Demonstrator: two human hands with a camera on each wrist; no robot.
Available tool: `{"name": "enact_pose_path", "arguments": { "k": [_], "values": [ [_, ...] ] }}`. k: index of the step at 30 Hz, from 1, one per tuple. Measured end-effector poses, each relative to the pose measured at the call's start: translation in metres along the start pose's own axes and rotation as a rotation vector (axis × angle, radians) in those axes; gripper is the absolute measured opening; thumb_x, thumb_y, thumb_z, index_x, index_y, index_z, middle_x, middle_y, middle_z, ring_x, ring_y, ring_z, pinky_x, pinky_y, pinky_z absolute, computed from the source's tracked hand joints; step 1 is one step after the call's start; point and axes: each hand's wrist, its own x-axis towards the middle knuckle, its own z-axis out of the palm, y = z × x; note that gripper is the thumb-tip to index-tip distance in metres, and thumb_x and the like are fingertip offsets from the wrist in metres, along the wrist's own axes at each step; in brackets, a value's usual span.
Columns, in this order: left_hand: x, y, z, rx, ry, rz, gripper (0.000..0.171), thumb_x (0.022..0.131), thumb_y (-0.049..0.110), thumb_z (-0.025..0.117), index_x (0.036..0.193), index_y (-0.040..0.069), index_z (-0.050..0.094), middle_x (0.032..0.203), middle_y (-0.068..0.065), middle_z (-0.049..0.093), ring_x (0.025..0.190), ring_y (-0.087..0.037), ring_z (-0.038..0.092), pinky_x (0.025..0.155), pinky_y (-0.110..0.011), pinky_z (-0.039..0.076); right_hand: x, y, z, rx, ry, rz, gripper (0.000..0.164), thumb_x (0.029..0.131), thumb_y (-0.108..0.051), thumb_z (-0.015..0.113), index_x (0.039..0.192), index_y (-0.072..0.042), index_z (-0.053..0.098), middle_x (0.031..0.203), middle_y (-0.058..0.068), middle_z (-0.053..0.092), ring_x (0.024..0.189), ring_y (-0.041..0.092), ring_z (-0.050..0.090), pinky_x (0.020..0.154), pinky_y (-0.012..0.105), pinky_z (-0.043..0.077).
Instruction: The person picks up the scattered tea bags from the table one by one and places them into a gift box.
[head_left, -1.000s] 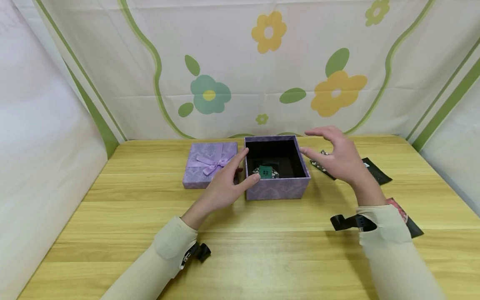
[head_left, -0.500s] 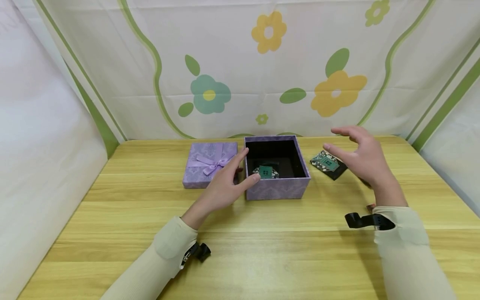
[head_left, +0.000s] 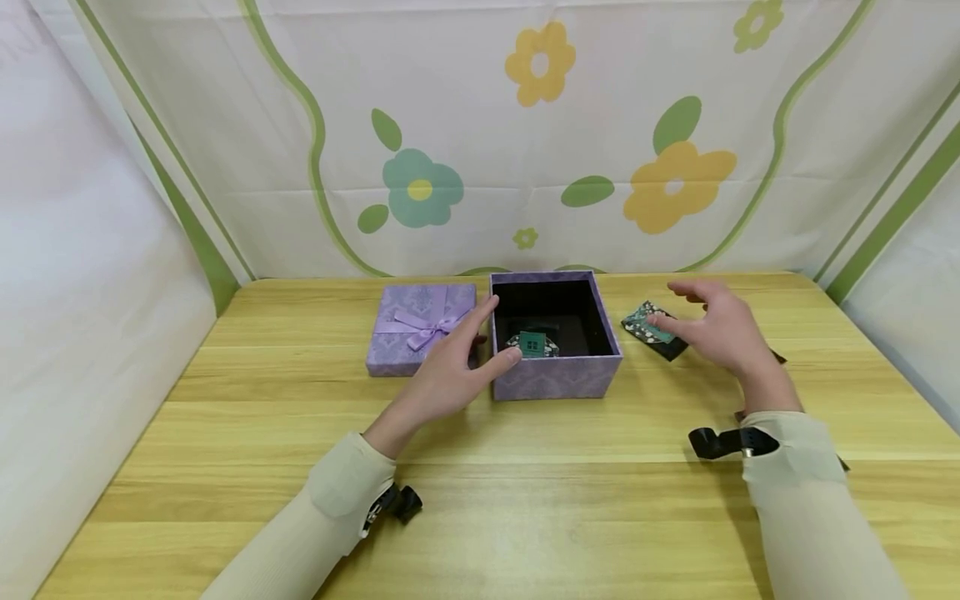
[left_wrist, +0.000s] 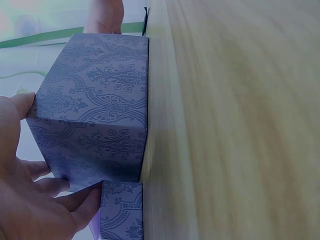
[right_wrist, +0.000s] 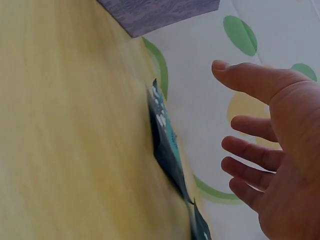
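Observation:
A purple patterned box with a black inside stands uncovered at the back of the table. My left hand rests at its left side, thumb at the near rim and fingers along the left wall; in the left wrist view the thumb touches the box corner. Inside lies a small flat packet with a green label and floral print. To the right, my right hand hovers, fingers apart, over a similar packet. The right wrist view shows nothing in that hand, with the packet beyond it.
The purple lid with a ribbon bow lies left of the box, partly behind my left hand. Dark corners of more packets, such as one packet, show around my right forearm. A printed cloth hangs behind the table.
My right hand has moved right, away from the box, and then come down lower by the floral packet. My left hand has stayed at the box.

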Motion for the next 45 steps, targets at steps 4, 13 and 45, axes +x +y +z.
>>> {"name": "enact_pose_path", "arguments": {
  "k": [4, 13, 45],
  "values": [
    [0.0, 0.0, 0.0, 0.002, 0.0, -0.001, 0.084, 0.102, 0.062, 0.06, 0.171, 0.041, 0.015, 0.179, 0.014, 0.01, 0.166, -0.025, 0.022, 0.129, -0.066, 0.023, 0.002, 0.005, 0.003, -0.035, -0.053, 0.024, 0.098, 0.094, -0.062, 0.074, 0.164, -0.004, 0.038, 0.167, 0.029, 0.037, 0.151, 0.055, 0.033, 0.116, 0.074, 0.034],
    [0.0, 0.0, 0.0, 0.008, 0.001, 0.01, 0.085, 0.102, 0.061, 0.06, 0.171, 0.04, 0.015, 0.179, 0.014, 0.01, 0.165, -0.026, 0.024, 0.13, -0.065, 0.024, 0.006, 0.013, 0.012, -0.1, -0.143, 0.034, 0.103, 0.093, -0.06, 0.077, 0.166, -0.004, 0.032, 0.164, 0.033, 0.039, 0.15, 0.056, 0.034, 0.118, 0.074, 0.031],
    [0.0, 0.001, 0.0, 0.016, 0.0, 0.007, 0.085, 0.102, 0.061, 0.06, 0.171, 0.04, 0.015, 0.178, 0.018, 0.01, 0.162, -0.027, 0.033, 0.129, -0.066, 0.026, 0.011, 0.013, 0.018, -0.191, -0.171, -0.065, 0.087, 0.094, -0.045, 0.08, 0.158, 0.003, 0.045, 0.155, 0.036, 0.042, 0.139, 0.056, 0.041, 0.11, 0.071, 0.037]
  ]
}}
